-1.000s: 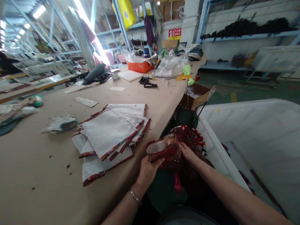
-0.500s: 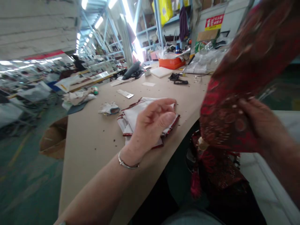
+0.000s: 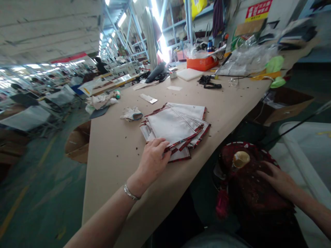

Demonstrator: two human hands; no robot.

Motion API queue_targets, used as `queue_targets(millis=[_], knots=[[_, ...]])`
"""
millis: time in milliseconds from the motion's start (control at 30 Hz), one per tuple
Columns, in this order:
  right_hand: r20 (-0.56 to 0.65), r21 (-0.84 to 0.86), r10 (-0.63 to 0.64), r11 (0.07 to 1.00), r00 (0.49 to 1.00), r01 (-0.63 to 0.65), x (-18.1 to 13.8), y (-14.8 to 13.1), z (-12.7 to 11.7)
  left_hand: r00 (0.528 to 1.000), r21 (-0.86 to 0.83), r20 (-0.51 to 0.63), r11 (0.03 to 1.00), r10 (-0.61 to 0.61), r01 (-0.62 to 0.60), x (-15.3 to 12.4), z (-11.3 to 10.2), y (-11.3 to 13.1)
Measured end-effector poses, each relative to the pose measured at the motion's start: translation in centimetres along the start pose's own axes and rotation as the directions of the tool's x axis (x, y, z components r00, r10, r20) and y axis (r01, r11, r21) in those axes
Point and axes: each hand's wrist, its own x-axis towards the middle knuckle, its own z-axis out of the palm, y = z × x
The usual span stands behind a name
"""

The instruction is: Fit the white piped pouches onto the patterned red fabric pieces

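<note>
My left hand (image 3: 153, 159) rests on the near corner of a stack of white fabric pieces with red patterned edges (image 3: 178, 125) on the long brown table (image 3: 116, 155); its fingers curl over the corner pieces. My right hand (image 3: 276, 179) lies flat, fingers spread, on a heap of dark red patterned fabric (image 3: 253, 193) in a red basket (image 3: 232, 148) beside the table. A yellowish round object (image 3: 241, 159) sits on top of that heap.
A crumpled glove (image 3: 131, 113) and a small card (image 3: 148, 99) lie beyond the stack. Black scissors (image 3: 209, 82), a white block (image 3: 189, 74), an orange tray (image 3: 201, 63) and clear plastic bags (image 3: 245, 60) sit at the far end. A white bin (image 3: 305, 144) stands right. Cardboard box (image 3: 77, 143) on the floor at left.
My right hand has lowered the red fabric from in front of my face onto the basket heap. My left hand has dropped from mid-air onto the stack's corner.
</note>
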Motion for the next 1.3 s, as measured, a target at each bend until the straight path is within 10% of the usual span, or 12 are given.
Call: queue_targets(millis=[133,267,433,567,767,833,900,1000,1067,1133,1200,1300], knots=[[-0.025,0.019,0.122,0.992,0.992,-0.121,2.0,-5.7,-1.6,0.997,0.129,0.063,0.991,0.038,-0.046,1.0,-0.2,0.3],[-0.167,0.032,-0.375,0.922,0.912,0.385,4.8,-19.0,-3.4,0.999,0.153,-0.01,0.988,0.03,-0.028,1.5,-1.0,1.1],[0.142,0.041,-0.669,0.741,0.73,0.671,7.7,-29.5,1.3,0.991,0.116,-0.116,0.991,0.074,-0.061,1.2,-2.7,3.9],[0.289,-0.137,-0.578,0.764,0.763,0.63,9.7,-29.4,3.7,0.977,0.046,-0.165,0.99,0.139,-0.133,0.3,-4.1,5.3],[0.086,-0.167,-0.414,0.891,0.906,0.423,6.1,-23.8,-1.9,0.985,-0.28,-0.092,0.953,-0.145,0.114,-1.9,-1.2,6.7],[0.09,-0.111,-0.424,0.895,0.901,0.432,2.9,-21.7,-2.5,0.94,-0.598,0.091,0.737,-0.329,0.316,-2.4,1.1,8.3],[0.204,-0.077,-0.33,0.933,0.922,0.351,-0.4,-19.6,-1.8,0.838,-0.837,0.314,0.287,-0.446,0.466,-2.7,3.0,10.4],[0.404,0.005,-0.07,0.997,0.912,0.074,-4.0,-17.2,0.5,0.698,-0.82,0.571,-0.331,-0.432,0.467,-2.6,4.6,13.4],[0.46,0.198,0.06,0.966,0.886,-0.168,-4.9,-16.5,1.4,0.654,-0.738,0.656,-0.5,-0.377,0.453,-2.6,5.3,14.6],[0.467,0.523,0.209,0.718,0.859,-0.459,-4.8,-16.6,1.5,0.626,-0.691,0.707,-0.514,-0.33,0.509,-2.9,6.0,15.2],[0.529,0.748,0.357,0.233,0.77,-0.622,-4.2,-17.2,1.1,0.625,-0.679,0.73,-0.396,-0.277,0.618,-3.3,6.6,15.6],[0.712,0.695,0.358,-0.238,0.603,-0.679,-3.5,-18.2,0.7,0.639,-0.638,0.765,-0.238,-0.084,0.732,-3.3,6.8,15.9]])
